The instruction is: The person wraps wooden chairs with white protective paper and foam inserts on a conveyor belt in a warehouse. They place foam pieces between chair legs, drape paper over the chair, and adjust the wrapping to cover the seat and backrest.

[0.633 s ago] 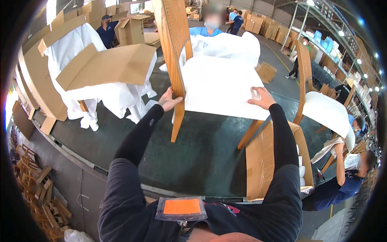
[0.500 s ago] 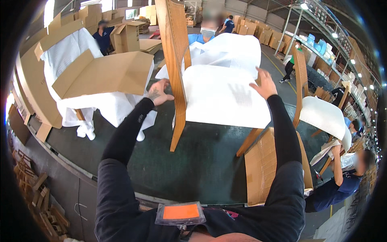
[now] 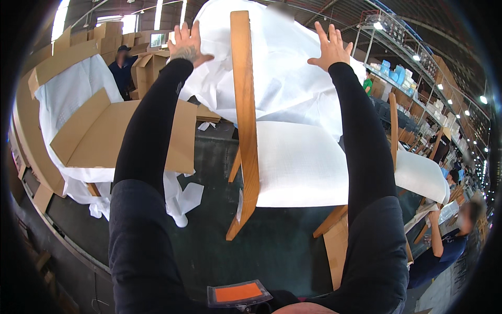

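Sheet of white foam wrap (image 3: pixel 293 78) drapes over wooden chair (image 3: pixel 246 125) on bench (image 3: pixel 219 246); light, floppy, tears easily, so best gripped at edges; left hand (image 3: pixel 187 44) & right hand (image 3: pixel 329 49) open, fingers spread, flat against it.

Flat brown cardboard sheet (image 3: pixel 120 133) at left; stacked brown cartons (image 3: pixel 149 65) behind; orange rectangular badge (image 3: pixel 238 293) at bottom centre.

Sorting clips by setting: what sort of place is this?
Likely a furniture packing warehouse: a wooden chair under white wrap on a dark table, cardboard boxes stacked behind, tall shelving at right.
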A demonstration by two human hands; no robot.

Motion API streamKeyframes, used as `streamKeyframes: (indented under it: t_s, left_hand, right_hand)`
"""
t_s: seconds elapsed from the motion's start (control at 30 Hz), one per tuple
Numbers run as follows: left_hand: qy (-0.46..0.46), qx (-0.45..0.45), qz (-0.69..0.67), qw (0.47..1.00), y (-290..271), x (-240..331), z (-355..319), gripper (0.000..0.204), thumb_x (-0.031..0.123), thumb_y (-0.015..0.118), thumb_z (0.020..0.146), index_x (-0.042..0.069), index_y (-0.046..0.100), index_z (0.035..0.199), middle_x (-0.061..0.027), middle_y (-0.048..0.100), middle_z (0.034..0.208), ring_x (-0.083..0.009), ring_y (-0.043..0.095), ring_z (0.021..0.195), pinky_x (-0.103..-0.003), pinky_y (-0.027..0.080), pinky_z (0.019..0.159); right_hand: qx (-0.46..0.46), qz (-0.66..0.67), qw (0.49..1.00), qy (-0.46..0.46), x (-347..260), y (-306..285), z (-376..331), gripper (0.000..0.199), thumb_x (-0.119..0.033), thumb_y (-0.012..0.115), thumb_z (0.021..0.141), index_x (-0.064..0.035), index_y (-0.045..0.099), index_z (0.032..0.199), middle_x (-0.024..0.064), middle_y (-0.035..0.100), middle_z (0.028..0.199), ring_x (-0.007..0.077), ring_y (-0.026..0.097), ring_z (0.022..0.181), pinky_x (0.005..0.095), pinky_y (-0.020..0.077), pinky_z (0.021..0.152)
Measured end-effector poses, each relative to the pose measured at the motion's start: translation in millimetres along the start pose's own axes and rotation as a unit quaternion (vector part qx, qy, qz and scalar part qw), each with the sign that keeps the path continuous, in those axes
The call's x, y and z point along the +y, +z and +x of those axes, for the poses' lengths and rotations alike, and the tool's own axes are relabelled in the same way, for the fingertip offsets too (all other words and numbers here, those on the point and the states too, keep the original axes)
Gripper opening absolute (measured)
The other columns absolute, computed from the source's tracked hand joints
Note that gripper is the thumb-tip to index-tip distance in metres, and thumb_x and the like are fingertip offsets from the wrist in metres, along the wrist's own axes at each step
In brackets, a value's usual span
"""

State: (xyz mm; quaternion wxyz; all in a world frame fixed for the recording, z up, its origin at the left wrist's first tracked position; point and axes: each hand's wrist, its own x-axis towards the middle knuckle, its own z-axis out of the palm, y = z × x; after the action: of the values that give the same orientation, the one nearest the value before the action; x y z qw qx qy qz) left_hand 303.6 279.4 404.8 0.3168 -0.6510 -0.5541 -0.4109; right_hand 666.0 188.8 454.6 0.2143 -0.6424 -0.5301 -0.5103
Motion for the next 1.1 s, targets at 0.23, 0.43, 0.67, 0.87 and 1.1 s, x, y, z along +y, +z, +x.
streamKeyframes:
  t_s: [0.23,0.43,0.67,0.87,1.1]
  left_hand:
    - [-0.026,0.038,-0.063,0.997,-5,-5,73,0.128,0.061,0.085,0.063,0.018,0.012,0.159,-0.0207,0.021,0.16,-0.0426,0.017,0.149,-0.067,0.028,0.112]
    - [0.048,-0.044,-0.173,0.983,13,-6,81,0.102,0.055,0.081,0.069,0.014,0.033,0.149,-0.0204,0.045,0.144,-0.0391,0.041,0.135,-0.048,0.037,0.112]
    - [-0.039,0.083,-0.198,0.976,-28,-33,78,0.049,0.04,0.072,0.083,0.008,0.066,0.12,-0.0169,0.07,0.112,-0.0268,0.069,0.101,-0.039,0.054,0.088]
    - [0.065,0.3,-0.194,0.932,-138,-106,7,0.042,0.027,0.073,0.084,0.003,0.063,0.117,-0.0153,0.069,0.097,-0.0256,0.068,0.084,-0.038,0.054,0.073]
    - [0.049,-0.079,-0.157,0.983,-173,-44,-289,0.064,0.031,0.083,0.07,0.001,0.059,0.122,-0.0224,0.061,0.115,-0.0374,0.063,0.105,-0.045,0.052,0.091]
  right_hand:
    - [-0.141,0.103,0.979,0.103,3,37,36,0.121,-0.049,0.084,0.072,-0.0267,0.004,0.16,0.0151,0.042,0.154,0.0303,0.03,0.149,0.0737,0.016,0.112]
    - [0.019,0.239,0.971,-0.003,37,78,31,0.026,-0.028,0.061,0.09,-0.0046,0.071,0.094,0.0228,0.07,0.092,0.0417,0.067,0.094,0.0465,0.0522,0.084]
    - [0.232,0.247,0.94,-0.043,33,-33,48,0.025,-0.027,0.053,0.099,-0.0034,0.063,0.101,0.0239,0.069,0.093,0.0437,0.066,0.088,0.05,0.052,0.076]
    - [0.363,0.301,0.87,-0.145,73,-146,-6,0.023,-0.022,0.058,0.099,0.0004,0.062,0.103,0.0126,0.065,0.09,0.0256,0.061,0.083,0.0354,0.0476,0.074]
    - [-0.07,0.388,0.889,-0.232,76,-198,-210,0.048,-0.03,0.079,0.082,-0.0089,0.059,0.12,0.016,0.065,0.084,0.0328,0.067,0.074,0.0361,0.0512,0.065]
